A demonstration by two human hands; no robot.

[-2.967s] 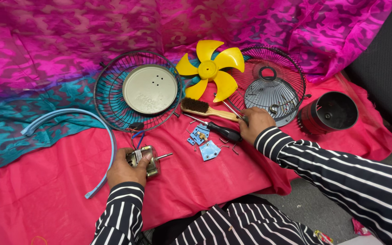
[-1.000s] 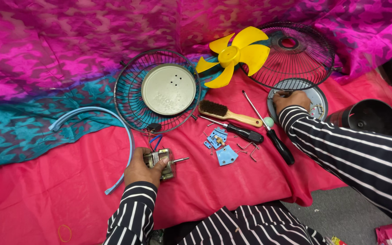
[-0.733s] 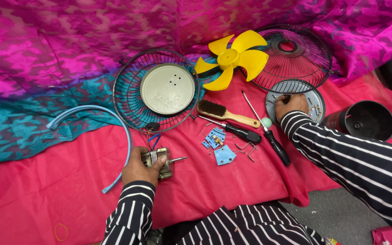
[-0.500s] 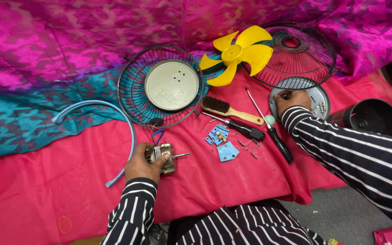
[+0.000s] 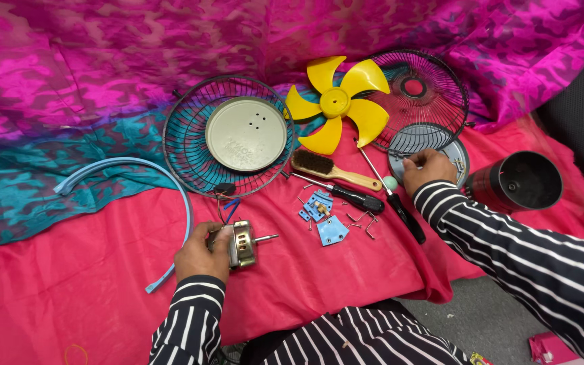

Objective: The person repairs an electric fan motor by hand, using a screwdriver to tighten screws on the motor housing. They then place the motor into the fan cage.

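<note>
My left hand (image 5: 199, 254) grips a small metal fan motor (image 5: 243, 244) with its shaft pointing right, resting on the red cloth (image 5: 89, 284). My right hand (image 5: 427, 169) reaches into a grey round dish (image 5: 457, 153) holding small parts, fingers curled; what it pinches is too small to tell. Between the hands lie two screwdrivers (image 5: 363, 199) (image 5: 403, 211), a wooden brush (image 5: 332, 170), blue plastic pieces (image 5: 331, 230) and small screws and clips. A yellow fan blade (image 5: 336, 103) lies beyond them.
A wire fan guard with a cream disc (image 5: 245, 134) sits at centre left, a second black guard (image 5: 419, 94) at back right. A light blue ring strip (image 5: 126, 169) curves at left. A dark cylindrical housing (image 5: 518, 182) lies at right. Pink patterned cloth (image 5: 103, 61) covers the back.
My right hand left the screwdriver area and moved right to the grey dish. The left hand stayed holding the motor. The camera view has shifted.
</note>
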